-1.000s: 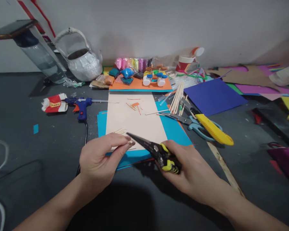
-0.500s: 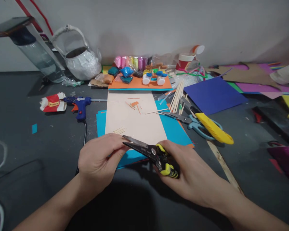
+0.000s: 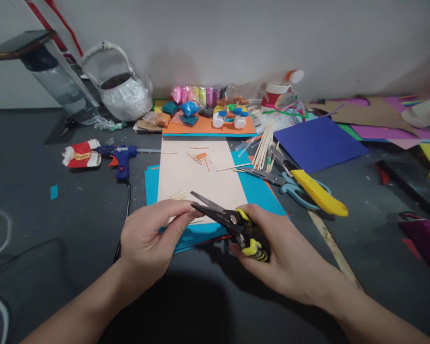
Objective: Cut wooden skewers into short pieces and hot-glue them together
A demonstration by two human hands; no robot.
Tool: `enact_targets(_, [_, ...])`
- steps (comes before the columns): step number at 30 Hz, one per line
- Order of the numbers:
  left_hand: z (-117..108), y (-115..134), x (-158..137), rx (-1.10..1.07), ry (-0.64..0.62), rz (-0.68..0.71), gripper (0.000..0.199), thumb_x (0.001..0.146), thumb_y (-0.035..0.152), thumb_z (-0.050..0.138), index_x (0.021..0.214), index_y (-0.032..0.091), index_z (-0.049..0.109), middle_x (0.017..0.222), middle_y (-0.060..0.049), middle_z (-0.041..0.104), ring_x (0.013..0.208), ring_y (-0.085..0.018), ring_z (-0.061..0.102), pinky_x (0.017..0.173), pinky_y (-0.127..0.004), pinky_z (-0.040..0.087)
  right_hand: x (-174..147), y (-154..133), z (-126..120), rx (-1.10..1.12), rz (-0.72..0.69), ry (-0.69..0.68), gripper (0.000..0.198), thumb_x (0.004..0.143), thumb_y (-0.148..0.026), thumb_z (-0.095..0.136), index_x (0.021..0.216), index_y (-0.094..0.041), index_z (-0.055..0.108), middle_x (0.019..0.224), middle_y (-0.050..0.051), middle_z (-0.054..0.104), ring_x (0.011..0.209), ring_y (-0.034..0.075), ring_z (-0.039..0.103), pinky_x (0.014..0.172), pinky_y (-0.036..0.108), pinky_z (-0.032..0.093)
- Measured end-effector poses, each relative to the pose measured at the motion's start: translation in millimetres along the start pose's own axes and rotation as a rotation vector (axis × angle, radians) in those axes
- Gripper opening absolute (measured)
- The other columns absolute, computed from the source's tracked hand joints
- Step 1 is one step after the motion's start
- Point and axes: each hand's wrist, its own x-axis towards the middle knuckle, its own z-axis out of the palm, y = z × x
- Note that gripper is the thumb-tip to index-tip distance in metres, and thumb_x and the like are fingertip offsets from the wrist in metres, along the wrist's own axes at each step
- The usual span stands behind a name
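Note:
My right hand is wrapped around the yellow-and-black handles of a pair of scissors, whose dark blades are parted and point left. My left hand is pinched at the blade tips; whatever is between its thumb and fingers is too small or hidden to make out. Beneath both hands lies a cream sheet of paper on top of blue sheets. Short cut stick pieces rest on the cream sheet beside my left fingers. Farther up it are orange scraps and thin shavings.
A blue glue gun with its cord is at left, near a crumpled red-and-white cup. Wooden sticks, blue-handled scissors and a yellow cutter lie at right. Behind stand a silver kettle-shaped pot and a small wheeled model.
The scissor blades have spread wider and the scissors have shifted slightly right. My left hand has also moved a little right, its pinch staying at the blade tips.

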Motion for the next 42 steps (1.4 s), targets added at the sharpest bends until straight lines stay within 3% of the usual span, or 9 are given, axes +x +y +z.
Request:
enact_targets(6, [0,-5,1,0.019,-0.037,0.106,0.019,0.090,0.009,0.059,0.095,0.023,0.070,0.089,0.001,0.078,0.081,-0.014,0.075,0.076,-0.020,0.058,-1,-1,0,-0.002,-0.018,-0.019,0.026,0.075,-0.018,0.063,0.099,-0.022,0.054,0.084,0.003,0.067,0.072,0.021,0.061,0.062,0.029,0.041])
enact_targets(12, [-2,-6,4,-0.012,-0.103,0.112,0.019,0.091,0.010,0.055,0.092,0.023,0.069,0.082,0.001,0.077,0.074,-0.014,0.073,0.068,-0.022,0.057,-3,4,0,-0.037,-0.020,-0.032,0.024,0.074,-0.019,0.060,0.097,-0.022,0.053,0.085,0.004,0.065,0.073,0.021,0.060,0.062,0.030,0.041])
enact_targets(18, [-8,-5,12,-0.100,-0.267,0.002,0.025,0.093,0.010,0.051,0.075,0.021,0.064,0.067,0.002,0.069,0.065,-0.012,0.067,0.061,-0.021,0.050,-4,9,-1,-0.140,-0.055,-0.003,0.024,0.075,-0.020,0.057,0.098,-0.020,0.052,0.082,0.004,0.064,0.072,0.022,0.059,0.062,0.030,0.039])
enact_targets(22, [-9,-4,13,-0.135,-0.317,-0.066,0.030,0.094,0.014,0.051,0.066,0.019,0.060,0.064,0.000,0.066,0.061,-0.012,0.063,0.058,-0.023,0.047,-4,9,-4,-0.194,-0.070,0.009,0.010,0.077,-0.023,0.055,0.085,-0.023,0.051,0.067,0.000,0.059,0.058,0.019,0.053,0.054,0.028,0.032])
enact_targets(28, [-8,-3,13,-0.250,-0.294,-0.135,0.027,0.095,0.016,0.051,0.073,0.019,0.066,0.065,0.000,0.067,0.063,-0.013,0.064,0.064,-0.023,0.052,-2,8,-3,-0.091,0.035,-0.030,0.013,0.080,-0.026,0.059,0.090,-0.023,0.051,0.073,0.000,0.062,0.061,0.018,0.054,0.056,0.027,0.033])
enact_targets(34, [-9,-3,14,-0.259,-0.304,-0.135,0.025,0.095,0.014,0.049,0.080,0.019,0.068,0.065,0.001,0.066,0.062,-0.011,0.063,0.061,-0.021,0.049,0,6,-2,-0.036,0.025,-0.095,0.016,0.080,-0.026,0.060,0.092,-0.023,0.050,0.080,0.001,0.062,0.070,0.019,0.056,0.060,0.029,0.036])
enact_targets(42, [-10,-5,12,-0.260,-0.369,-0.202,0.033,0.097,0.018,0.048,0.067,0.019,0.060,0.066,0.001,0.065,0.066,-0.011,0.063,0.062,-0.021,0.047,-3,10,-5,-0.141,-0.025,-0.038,0.012,0.079,-0.023,0.056,0.090,-0.021,0.053,0.070,-0.001,0.059,0.060,0.018,0.052,0.055,0.029,0.032])
